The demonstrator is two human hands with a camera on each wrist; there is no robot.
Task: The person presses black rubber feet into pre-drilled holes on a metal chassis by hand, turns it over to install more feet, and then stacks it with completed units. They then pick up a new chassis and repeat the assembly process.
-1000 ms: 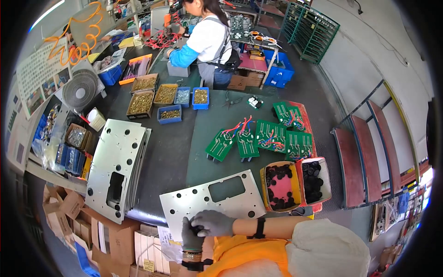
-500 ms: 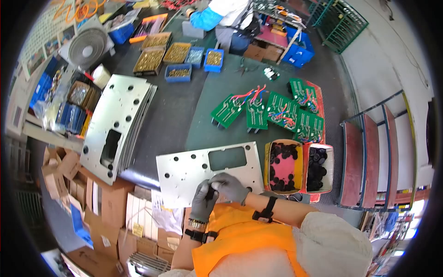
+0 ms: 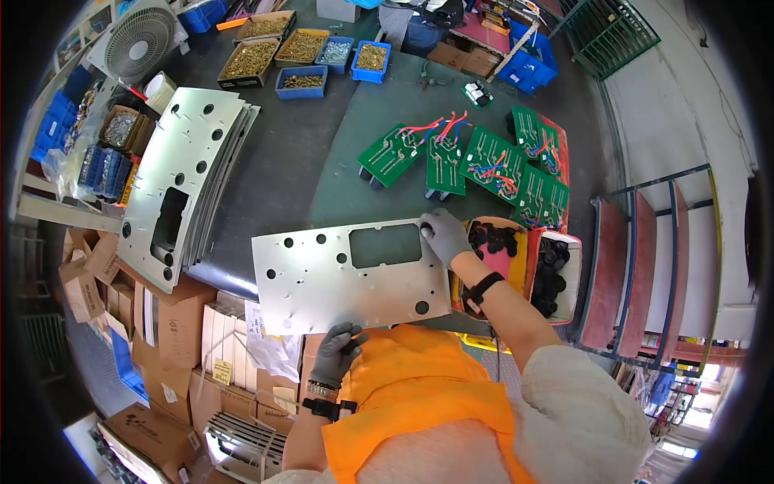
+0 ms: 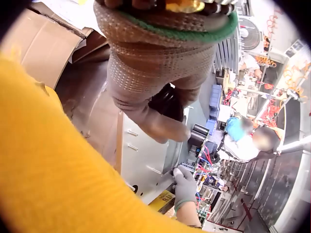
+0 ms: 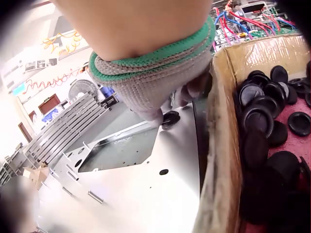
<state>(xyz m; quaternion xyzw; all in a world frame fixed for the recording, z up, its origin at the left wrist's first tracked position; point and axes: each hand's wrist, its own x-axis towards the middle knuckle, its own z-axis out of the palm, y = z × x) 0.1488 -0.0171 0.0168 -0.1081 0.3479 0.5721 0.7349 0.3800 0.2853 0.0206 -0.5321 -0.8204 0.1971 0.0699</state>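
Note:
A metal plate with round holes [image 3: 310, 278] lies along the table's near edge. At its upper right corner my right hand [image 3: 445, 237] pinches a black rubber cap [image 5: 170, 119], which touches the plate surface in the right wrist view. My left hand [image 3: 336, 356], gloved in grey like the other, is at the plate's near edge. Its fingers curl round several black caps [image 4: 167, 103] in the left wrist view. Beside the plate, a yellow-sided box [image 3: 522, 262] holds loose black caps.
A white-walled box of black pieces [image 3: 573, 278] adjoins the yellow one. Green circuit boards with wires [image 3: 447, 165] lie beyond the plate. Stacked metal plates [image 3: 184, 153] stand left, with small bins of brass parts [image 3: 371, 58] farther back and cartons [image 3: 189, 331] below.
The hands, together over the plate's near edge before, are now apart. My right hand has moved away to the upper right corner, while the left stays near the front edge. The head view has tilted downward.

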